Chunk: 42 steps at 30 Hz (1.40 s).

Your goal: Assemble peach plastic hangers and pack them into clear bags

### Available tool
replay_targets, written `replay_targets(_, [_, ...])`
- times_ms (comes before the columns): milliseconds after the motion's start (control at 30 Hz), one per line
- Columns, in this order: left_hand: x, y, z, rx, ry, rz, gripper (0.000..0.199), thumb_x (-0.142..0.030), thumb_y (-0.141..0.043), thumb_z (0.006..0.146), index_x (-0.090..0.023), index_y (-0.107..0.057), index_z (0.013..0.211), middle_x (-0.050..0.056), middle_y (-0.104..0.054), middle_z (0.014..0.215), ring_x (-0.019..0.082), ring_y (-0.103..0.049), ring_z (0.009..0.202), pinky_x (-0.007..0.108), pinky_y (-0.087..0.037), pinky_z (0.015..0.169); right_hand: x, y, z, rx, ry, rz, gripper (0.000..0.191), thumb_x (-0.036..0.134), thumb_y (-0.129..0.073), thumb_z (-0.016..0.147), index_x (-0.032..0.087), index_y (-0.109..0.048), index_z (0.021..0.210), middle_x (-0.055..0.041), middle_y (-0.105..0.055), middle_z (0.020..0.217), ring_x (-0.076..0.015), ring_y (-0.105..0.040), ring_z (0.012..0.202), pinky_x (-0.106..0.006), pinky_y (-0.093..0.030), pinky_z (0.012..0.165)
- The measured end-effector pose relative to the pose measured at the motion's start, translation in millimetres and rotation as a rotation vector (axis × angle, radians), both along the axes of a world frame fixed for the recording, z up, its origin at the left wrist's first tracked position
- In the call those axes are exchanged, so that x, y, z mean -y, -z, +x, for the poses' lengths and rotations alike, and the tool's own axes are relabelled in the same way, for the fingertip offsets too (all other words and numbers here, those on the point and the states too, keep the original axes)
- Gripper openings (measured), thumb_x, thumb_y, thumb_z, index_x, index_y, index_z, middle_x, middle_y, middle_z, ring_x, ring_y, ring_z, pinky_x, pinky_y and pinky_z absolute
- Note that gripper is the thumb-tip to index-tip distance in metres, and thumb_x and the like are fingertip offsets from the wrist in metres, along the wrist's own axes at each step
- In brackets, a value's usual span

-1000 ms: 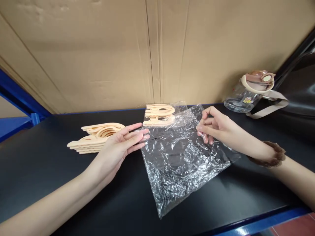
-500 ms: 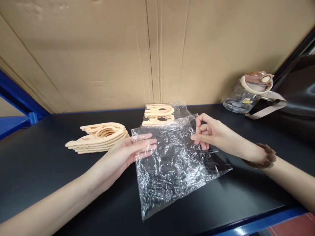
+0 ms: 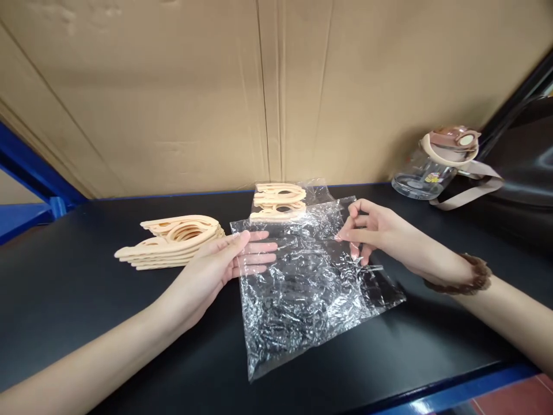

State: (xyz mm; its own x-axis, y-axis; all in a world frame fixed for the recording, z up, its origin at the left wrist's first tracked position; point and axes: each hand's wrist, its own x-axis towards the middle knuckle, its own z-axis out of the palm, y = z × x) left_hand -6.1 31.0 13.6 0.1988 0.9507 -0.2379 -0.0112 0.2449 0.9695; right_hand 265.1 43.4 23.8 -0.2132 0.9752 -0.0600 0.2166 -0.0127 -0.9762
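A clear, crinkled plastic bag [image 3: 302,294] spreads over the table in front of me. My left hand [image 3: 233,256] is at its left edge, fingers stretched out and showing through the film, thumb raised. I cannot tell whether those fingers are inside the bag or under it. On the bag's upper right side, my right hand [image 3: 367,233] pinches the film between thumb and fingers. Left of the bag lies a stack of cream folded clothes hangers [image 3: 173,245], close to my left wrist. Past the bag's top edge are more cream hangers [image 3: 280,200] in clear film.
The black table [image 3: 64,300] ends at a brown cardboard wall [image 3: 173,104]. A clear drinking bottle [image 3: 436,161] with a strap stands at the back right, next to a shiny black bag [image 3: 522,155]. Blue metal framing [image 3: 30,167] borders the left side.
My right hand has shifted slightly right, drawing the bag's upper right corner up and outward. My left thumb has come up into view; the left fingers are spread a little more.
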Motion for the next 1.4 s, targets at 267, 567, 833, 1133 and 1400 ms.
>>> replay_targets(267, [-2, 3.6, -3, -0.133, -0.005, 0.069, 0.037, -0.038, -0.057, 0.094, -0.018, -0.061, 0.124, 0.009, -0.074, 0.109, 0.023, -0.073, 0.090, 0.029, -0.061, 0.076, 0, -6.3, 10, -0.095, -0.161, -0.130, 0.021, 0.030, -0.063, 0.085, 0.020, -0.045, 0.081, -0.0015, -0.068, 0.078, -0.0109, -0.063, 0.058, -0.024, -0.056, 0.053])
replay_targets(567, [0, 16.8, -4, -0.293, 0.159, 0.377, 0.076, -0.022, -0.047, 0.090, -0.029, -0.004, 0.152, 0.011, -0.028, 0.156, 0.025, -0.057, 0.123, 0.040, -0.051, 0.101, -1, -3.5, 3, -0.084, -0.184, -0.073, 0.036, 0.027, -0.079, 0.071, 0.020, -0.044, 0.070, -0.0004, -0.069, 0.081, -0.0112, -0.065, 0.063, -0.024, -0.054, 0.056])
replay_targets(833, [2, 22.5, -10, -1.051, 0.148, 1.017, 0.056, -0.027, -0.045, 0.095, -0.027, -0.028, 0.148, 0.007, -0.025, 0.158, 0.032, -0.026, 0.144, 0.053, -0.026, 0.116, 0, 5.3, 6, 0.284, -0.611, 0.002, 0.036, 0.049, -0.051, 0.093, 0.017, -0.068, 0.094, -0.0046, -0.068, 0.087, -0.0143, -0.065, 0.070, -0.025, -0.053, 0.057])
replay_targets(1133, [1, 13.0, -11, -1.151, 0.493, 0.828, 0.043, -0.034, -0.036, 0.099, -0.017, -0.054, 0.134, 0.012, -0.046, 0.148, 0.030, -0.047, 0.133, 0.045, -0.032, 0.113, 2, 23.5, 1, 0.568, -0.604, 0.719, 0.026, 0.027, -0.053, 0.094, 0.023, -0.060, 0.120, -0.0068, -0.060, 0.120, -0.0197, -0.056, 0.114, -0.038, -0.046, 0.100])
replay_targets(1400, [1, 13.3, -25, -1.129, 0.648, 0.712, 0.073, -0.060, -0.044, 0.093, -0.030, -0.019, 0.154, 0.003, -0.001, 0.161, 0.037, 0.004, 0.147, 0.062, -0.008, 0.116, 10, 26.8, -1, 0.758, -0.628, 0.714, 0.057, 0.043, -0.054, 0.093, 0.025, -0.040, 0.146, -0.0105, -0.025, 0.159, -0.0288, -0.021, 0.147, -0.052, -0.023, 0.118])
